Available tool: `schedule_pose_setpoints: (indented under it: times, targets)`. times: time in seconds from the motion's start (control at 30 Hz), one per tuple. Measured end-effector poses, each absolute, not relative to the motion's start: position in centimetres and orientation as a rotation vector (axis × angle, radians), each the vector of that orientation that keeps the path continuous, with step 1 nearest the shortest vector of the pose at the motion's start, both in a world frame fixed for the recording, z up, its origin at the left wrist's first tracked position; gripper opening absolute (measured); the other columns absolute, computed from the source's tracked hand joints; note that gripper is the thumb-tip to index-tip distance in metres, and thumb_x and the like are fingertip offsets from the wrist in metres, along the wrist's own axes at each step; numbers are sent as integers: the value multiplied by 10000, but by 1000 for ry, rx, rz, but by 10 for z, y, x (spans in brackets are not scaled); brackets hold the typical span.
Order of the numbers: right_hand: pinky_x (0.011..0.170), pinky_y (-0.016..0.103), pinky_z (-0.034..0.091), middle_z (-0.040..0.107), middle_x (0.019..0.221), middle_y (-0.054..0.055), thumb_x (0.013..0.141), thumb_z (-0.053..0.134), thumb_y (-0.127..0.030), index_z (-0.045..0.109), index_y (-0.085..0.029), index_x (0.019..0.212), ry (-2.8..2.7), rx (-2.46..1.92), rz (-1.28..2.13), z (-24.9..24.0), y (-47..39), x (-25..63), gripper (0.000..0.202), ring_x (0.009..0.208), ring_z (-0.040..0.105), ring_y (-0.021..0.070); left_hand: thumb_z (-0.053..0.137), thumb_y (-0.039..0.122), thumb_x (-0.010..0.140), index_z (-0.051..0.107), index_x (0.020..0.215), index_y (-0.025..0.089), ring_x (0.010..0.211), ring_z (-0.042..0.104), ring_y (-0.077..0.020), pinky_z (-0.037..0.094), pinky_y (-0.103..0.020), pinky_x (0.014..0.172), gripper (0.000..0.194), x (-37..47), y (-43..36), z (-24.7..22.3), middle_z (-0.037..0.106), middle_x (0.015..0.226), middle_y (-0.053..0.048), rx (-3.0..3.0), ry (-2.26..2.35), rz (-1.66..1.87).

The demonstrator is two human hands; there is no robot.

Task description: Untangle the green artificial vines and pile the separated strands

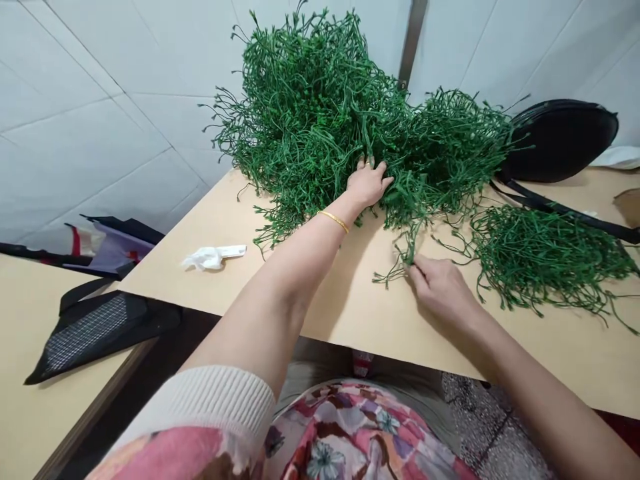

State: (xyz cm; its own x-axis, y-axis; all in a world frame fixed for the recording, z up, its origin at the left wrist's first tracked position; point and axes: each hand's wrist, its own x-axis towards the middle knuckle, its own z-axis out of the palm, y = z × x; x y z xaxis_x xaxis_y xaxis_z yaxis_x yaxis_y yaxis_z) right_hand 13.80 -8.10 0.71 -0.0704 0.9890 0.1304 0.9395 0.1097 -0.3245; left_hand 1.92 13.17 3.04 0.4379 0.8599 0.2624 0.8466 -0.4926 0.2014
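Observation:
A big tangled heap of green plastic stems [310,113] rises against the wall at the back of the table. My left hand [367,183] reaches into its front edge, with spread fingers among the stems. Nearer to me, my right hand [443,287] pinches a few green stems [411,241] just above the tabletop, and their thin ends hang out to the left. These stems lie close to the heap's loose front strands. To the right of my right hand is a smaller, flatter pile of green stems [545,257].
A black bag [563,140] with a strap stands at the back right. A crumpled white tissue [213,257] lies on the table [360,313] at the left. Further left, a black mesh item [87,333] rests on another table [25,320].

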Motion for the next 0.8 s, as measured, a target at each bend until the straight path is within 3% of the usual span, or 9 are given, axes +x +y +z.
schedule_pose_setpoints:
  times: [0.23,0.3,0.4,0.5,0.57,0.63,0.73,0.8]
  targets:
    - [660,306,301,623,774,101,874,372,-270,507,-185,752,-2164,-1919,29,0,-71,142,200,729,524,212,435,324,880,518,1194,143,1301,359,-310,376,-431,982,372,8,76,40,444,1363,-185,2831,1338,980]
    - [689,316,321,631,811,114,881,366,-274,528,-175,782,-2192,-1915,35,1,-70,143,214,779,538,226,402,345,894,574,1045,156,1205,442,-279,391,-414,941,297,2,47,42,541,1233,-161,2869,1212,1038]
    - [732,340,342,642,864,137,880,345,-233,566,-147,884,-2227,-1915,41,1,-71,140,238,841,558,246,406,415,883,588,855,157,942,554,-229,430,-338,776,317,4,14,39,617,947,-121,2788,1193,836]
    - [743,350,370,650,918,148,859,370,-216,594,-138,914,-2256,-1888,124,6,-74,138,244,875,569,253,478,365,839,585,849,172,768,558,-193,390,-291,641,221,14,1,30,616,808,-68,2680,1195,613]
    - [698,338,397,655,869,119,849,434,-302,615,-153,895,-2197,-1868,295,11,-74,145,239,800,579,235,464,280,830,584,812,184,712,545,-181,350,-281,607,155,20,2,23,609,748,-46,2611,1210,579]
    - [650,327,422,651,861,99,835,481,-429,610,-160,1006,-1961,-1856,427,19,-68,158,343,718,580,208,441,248,831,577,766,191,686,532,-172,323,-275,596,161,21,5,17,602,717,-37,2536,1218,633]
    - [695,355,455,597,1107,167,848,449,-524,473,-152,1262,-1548,-1842,273,27,-41,182,557,801,599,217,456,257,827,563,736,193,653,509,-157,308,-268,597,154,12,9,13,590,684,-29,2446,1217,747]
    - [783,397,448,550,1191,201,870,419,-510,451,-149,1283,-1496,-1839,116,28,-15,196,549,922,586,247,472,244,818,555,725,195,633,495,-148,306,-265,595,134,1,8,17,577,659,-25,2413,1249,812]
